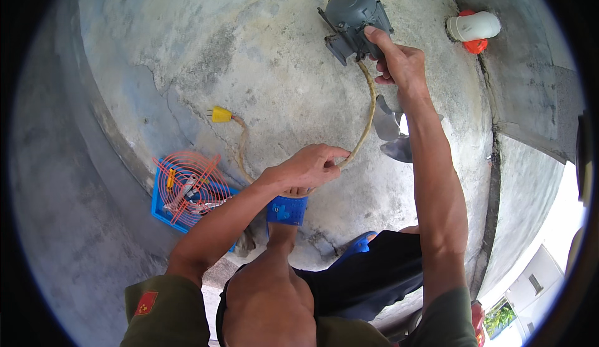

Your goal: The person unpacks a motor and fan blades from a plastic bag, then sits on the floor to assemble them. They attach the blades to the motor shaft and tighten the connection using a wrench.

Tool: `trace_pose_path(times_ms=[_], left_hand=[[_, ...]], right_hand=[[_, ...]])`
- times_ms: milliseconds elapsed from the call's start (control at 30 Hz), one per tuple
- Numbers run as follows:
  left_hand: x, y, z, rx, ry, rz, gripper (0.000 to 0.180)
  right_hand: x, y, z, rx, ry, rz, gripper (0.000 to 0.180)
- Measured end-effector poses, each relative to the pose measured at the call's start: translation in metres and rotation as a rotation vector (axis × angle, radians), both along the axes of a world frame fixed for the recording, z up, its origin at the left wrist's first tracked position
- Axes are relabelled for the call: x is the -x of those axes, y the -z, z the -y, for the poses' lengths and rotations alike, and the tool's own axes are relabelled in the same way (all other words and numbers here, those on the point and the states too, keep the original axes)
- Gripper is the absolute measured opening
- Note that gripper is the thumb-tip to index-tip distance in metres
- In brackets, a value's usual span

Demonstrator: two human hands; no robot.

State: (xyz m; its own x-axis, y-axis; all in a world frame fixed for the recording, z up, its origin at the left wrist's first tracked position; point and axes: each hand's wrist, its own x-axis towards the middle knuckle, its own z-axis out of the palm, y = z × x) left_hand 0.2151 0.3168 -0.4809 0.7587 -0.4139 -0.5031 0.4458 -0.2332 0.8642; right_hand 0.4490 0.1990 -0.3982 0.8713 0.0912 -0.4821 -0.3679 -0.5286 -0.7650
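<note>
A dark grey electric motor (357, 11) with a mounting foot is at the top of the head view, over the concrete floor. My right hand (394, 57) grips its near right side, thumb on the housing and the other fingers curled beneath. A tan power cord (369, 113) runs from the motor in a curve down to my left hand (310, 165). My left thumb and index finger are closed on the cord near the middle. Beyond that hand the cord leads left to a yellow plug (221, 114) lying on the floor. Metal fan blades (397, 149) lie partly behind my right forearm.
At the left, an orange wire fan guard (198, 166) rests on a blue tray (163, 213) holding tools. A white pipe elbow (475, 26) with red fittings comes out by the wall at the upper right. My feet in blue sandals (287, 211) stand close to the cord.
</note>
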Motion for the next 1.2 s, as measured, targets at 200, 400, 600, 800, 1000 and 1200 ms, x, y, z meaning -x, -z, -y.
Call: trace_pose_path(times_ms=[200,400,600,800,1000,1200], left_hand=[[0.027,0.027,0.0,-0.168,0.011,0.121,0.049],[0.036,0.024,0.008,-0.349,0.075,0.09,0.046],[0.044,0.025,0.018,-0.439,0.141,0.16,0.042],[0.053,0.027,0.016,-0.466,0.147,0.167,0.04],[0.023,0.009,-0.017,-0.422,0.174,0.161,0.04],[-0.048,-0.024,-0.079,-0.306,-0.383,0.186,0.03]], right_hand=[[0.03,0.012,0.005,0.011,-0.06,0.029,0.06],[0.045,0.029,0.019,0.072,-0.199,0.177,0.052],[0.065,0.061,0.025,0.259,-0.38,0.492,0.044],[0.07,0.058,0.024,0.278,-0.419,0.402,0.049],[0.083,0.088,0.055,0.433,-0.421,0.257,0.042],[0.109,0.115,0.047,0.527,-0.381,0.407,0.018]])
